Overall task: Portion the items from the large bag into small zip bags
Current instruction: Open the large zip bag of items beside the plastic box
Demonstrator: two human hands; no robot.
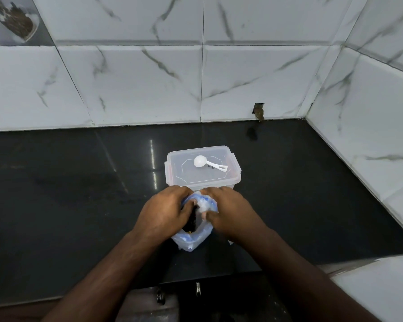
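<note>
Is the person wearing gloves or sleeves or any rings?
No gloves. The left hand and the right hand are bare, and both forearms are bare too, with no sleeves in view. No rings, watch or bracelets show on the fingers or wrists.

glossy black counter — white marble-look tiled walls meet behind it and on its right, light streaks reflected.

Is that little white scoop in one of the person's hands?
No, the white scoop lies on the lid of the plastic container, while both hands grip the plastic bag.
</note>
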